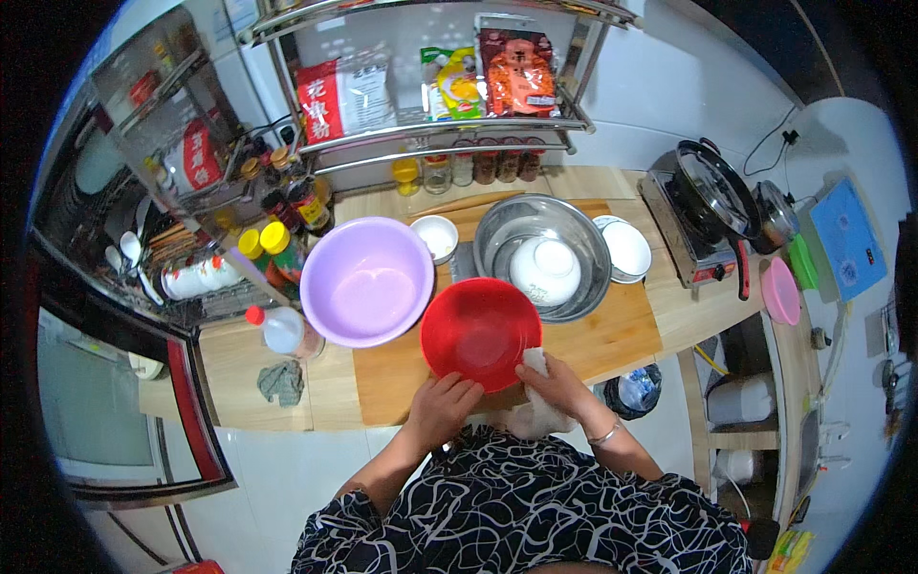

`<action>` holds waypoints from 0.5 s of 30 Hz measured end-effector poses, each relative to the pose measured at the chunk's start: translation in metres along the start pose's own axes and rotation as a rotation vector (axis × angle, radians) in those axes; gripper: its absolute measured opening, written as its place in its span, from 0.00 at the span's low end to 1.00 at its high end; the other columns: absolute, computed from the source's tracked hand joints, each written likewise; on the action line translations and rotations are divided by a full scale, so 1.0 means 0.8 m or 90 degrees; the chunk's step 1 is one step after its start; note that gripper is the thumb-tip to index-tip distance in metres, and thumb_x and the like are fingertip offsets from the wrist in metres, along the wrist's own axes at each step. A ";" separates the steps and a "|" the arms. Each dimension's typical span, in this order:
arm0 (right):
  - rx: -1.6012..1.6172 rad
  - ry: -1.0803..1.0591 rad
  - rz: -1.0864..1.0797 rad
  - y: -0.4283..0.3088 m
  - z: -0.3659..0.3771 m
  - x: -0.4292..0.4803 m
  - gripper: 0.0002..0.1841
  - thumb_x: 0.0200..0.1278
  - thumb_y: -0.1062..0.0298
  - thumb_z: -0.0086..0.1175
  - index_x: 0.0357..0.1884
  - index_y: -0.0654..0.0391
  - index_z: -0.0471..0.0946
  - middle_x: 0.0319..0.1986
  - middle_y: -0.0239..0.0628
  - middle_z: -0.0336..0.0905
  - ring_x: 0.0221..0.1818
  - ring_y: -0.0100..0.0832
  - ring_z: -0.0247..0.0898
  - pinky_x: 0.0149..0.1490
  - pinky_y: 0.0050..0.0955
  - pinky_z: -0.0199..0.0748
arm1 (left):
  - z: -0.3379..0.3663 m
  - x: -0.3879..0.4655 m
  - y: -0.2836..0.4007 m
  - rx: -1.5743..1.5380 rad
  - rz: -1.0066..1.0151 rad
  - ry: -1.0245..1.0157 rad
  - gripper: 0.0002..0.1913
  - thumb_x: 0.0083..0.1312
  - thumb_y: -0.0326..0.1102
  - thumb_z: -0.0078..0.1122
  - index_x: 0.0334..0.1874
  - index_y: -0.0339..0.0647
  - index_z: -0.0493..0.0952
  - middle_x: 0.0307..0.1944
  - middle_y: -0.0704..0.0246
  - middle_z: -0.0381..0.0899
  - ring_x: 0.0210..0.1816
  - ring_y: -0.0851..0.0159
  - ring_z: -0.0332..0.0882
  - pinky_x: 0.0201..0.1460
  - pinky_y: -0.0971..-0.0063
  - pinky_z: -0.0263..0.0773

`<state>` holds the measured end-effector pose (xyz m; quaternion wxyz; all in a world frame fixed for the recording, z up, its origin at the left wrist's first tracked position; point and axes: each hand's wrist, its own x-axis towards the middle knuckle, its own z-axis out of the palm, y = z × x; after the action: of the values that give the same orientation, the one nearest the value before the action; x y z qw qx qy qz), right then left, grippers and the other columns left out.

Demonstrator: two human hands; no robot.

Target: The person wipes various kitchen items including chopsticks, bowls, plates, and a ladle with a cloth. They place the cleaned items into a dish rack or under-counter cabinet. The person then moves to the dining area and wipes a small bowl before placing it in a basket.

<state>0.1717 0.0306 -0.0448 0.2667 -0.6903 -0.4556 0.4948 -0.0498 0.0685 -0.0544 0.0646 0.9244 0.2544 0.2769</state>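
Observation:
My left hand grips the near rim of a red plastic basin, which is tilted with its inside facing up. At its right rim my right hand holds a white cloth against the basin. Behind and to the left lies a purple plastic basin. A steel mixing bowl stands behind and to the right, with an upturned white bowl in it. A small white bowl sits between the purple basin and the steel bowl. More white bowls are stacked right of the steel bowl.
Beneath the basins is a wooden board. A plastic bottle with a red cap and a crumpled grey cloth lie left. A wooden rolling pin is at the back. A portable gas stove bears a black pan at right.

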 end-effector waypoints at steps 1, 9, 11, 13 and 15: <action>-0.008 -0.023 -0.004 0.003 0.007 0.001 0.27 0.56 0.49 0.51 0.48 0.65 0.69 0.38 0.45 0.75 0.41 0.35 0.71 0.45 0.31 0.68 | 0.000 -0.013 0.000 -0.004 -0.015 -0.003 0.15 0.43 0.32 0.53 0.36 0.42 0.74 0.33 0.70 0.76 0.38 0.63 0.74 0.36 0.72 0.68; -0.091 -0.158 -0.049 0.039 0.045 0.025 0.22 0.59 0.50 0.49 0.40 0.62 0.73 0.30 0.36 0.76 0.34 0.26 0.70 0.41 0.27 0.67 | 0.027 -0.070 -0.008 0.001 -0.089 -0.048 0.13 0.42 0.32 0.53 0.32 0.42 0.73 0.30 0.71 0.75 0.35 0.64 0.73 0.35 0.72 0.68; -0.104 -0.199 -0.046 0.028 0.041 0.019 0.21 0.59 0.49 0.48 0.37 0.61 0.74 0.29 0.35 0.76 0.33 0.26 0.69 0.39 0.26 0.67 | 0.033 -0.078 -0.007 0.015 -0.110 -0.057 0.11 0.42 0.32 0.53 0.31 0.43 0.73 0.29 0.71 0.74 0.35 0.64 0.72 0.35 0.71 0.67; -0.089 -0.230 -0.032 0.027 0.036 0.016 0.21 0.59 0.48 0.47 0.35 0.59 0.74 0.27 0.35 0.76 0.32 0.27 0.70 0.38 0.27 0.67 | 0.046 -0.088 -0.013 0.037 -0.129 -0.079 0.11 0.42 0.32 0.53 0.31 0.44 0.73 0.29 0.72 0.74 0.36 0.64 0.72 0.36 0.71 0.67; -0.044 -0.247 -0.004 0.033 0.031 0.015 0.21 0.60 0.48 0.44 0.34 0.58 0.74 0.26 0.35 0.77 0.31 0.30 0.71 0.38 0.30 0.67 | 0.057 -0.091 -0.024 0.066 -0.145 -0.115 0.11 0.43 0.31 0.53 0.31 0.45 0.73 0.30 0.72 0.75 0.37 0.64 0.72 0.36 0.71 0.68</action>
<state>0.1596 0.0276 -0.0805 0.1517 -0.5892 -0.5171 0.6021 -0.0856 0.0495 -0.1328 0.0702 0.9128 0.3646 0.1699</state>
